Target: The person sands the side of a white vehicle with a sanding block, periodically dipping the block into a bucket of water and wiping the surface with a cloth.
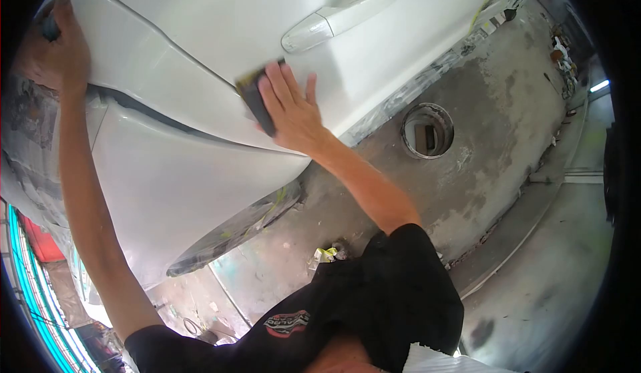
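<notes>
My right hand (292,111) presses a dark, flat sanding pad (256,99) against the white car door (220,19), across the seam between two panels. Its fingers lie over the pad, and the thumb side rests at the pad's lower edge. Up and to the right of this hand is the white door handle (340,16). At the far upper left, my left hand (57,49) is curled at the panel's edge around a small bluish-grey thing that I cannot make out. Below both hands spreads the white rear panel (167,179).
A round bucket (428,131) with a dark block inside stands on the stained concrete floor (494,99). Masking paper (400,99) lines the car's lower edge. Crumpled yellowish and white scraps (325,255) lie on the floor near my body. Debris lies along the far right edge.
</notes>
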Tool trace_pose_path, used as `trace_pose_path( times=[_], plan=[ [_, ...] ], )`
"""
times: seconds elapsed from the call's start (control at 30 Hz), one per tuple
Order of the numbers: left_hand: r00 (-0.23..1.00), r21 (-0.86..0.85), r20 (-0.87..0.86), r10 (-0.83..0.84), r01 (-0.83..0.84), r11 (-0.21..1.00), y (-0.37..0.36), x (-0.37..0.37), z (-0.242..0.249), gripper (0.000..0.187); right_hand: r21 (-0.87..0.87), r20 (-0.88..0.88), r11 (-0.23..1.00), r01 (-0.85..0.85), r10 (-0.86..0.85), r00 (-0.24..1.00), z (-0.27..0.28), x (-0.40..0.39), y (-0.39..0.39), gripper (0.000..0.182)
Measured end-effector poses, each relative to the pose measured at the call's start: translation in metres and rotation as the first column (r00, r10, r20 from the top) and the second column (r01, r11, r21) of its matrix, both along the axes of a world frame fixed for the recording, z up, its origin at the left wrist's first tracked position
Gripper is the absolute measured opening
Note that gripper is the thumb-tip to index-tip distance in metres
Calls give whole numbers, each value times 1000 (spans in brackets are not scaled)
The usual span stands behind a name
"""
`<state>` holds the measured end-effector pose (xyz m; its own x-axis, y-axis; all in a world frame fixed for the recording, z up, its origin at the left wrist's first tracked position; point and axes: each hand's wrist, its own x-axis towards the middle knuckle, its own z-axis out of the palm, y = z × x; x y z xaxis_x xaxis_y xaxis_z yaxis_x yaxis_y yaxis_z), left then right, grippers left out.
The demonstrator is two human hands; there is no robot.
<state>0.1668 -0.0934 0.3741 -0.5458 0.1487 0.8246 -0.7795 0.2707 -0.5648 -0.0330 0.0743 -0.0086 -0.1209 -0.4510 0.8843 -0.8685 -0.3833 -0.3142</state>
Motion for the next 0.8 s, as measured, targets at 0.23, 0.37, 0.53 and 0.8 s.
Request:
trace_pose_path(
  times=[0.23, 0.37, 0.53, 0.8],
  plan=[
    [982, -34, -182, 58, -65, 997, -2, -11, -19, 38, 172, 454, 972, 159, -222, 863, 118, 71, -3, 94],
    [979, -33, -195, 53, -60, 998, -1, -16, -24, 38, 275, 440, 900, 338, -431, 788, 141, 36, -19, 86],
    [977, -15, -207, 53, -57, 998, 5, -20, -23, 38, 275, 548, 898, 342, -439, 712, 159, 33, -35, 78],
    [975, -2, -220, 26, -27, 1000, 5, -24, -25, 39, 388, 562, 855, 343, -515, 647, 168, 9, -41, 75]
  ],
)
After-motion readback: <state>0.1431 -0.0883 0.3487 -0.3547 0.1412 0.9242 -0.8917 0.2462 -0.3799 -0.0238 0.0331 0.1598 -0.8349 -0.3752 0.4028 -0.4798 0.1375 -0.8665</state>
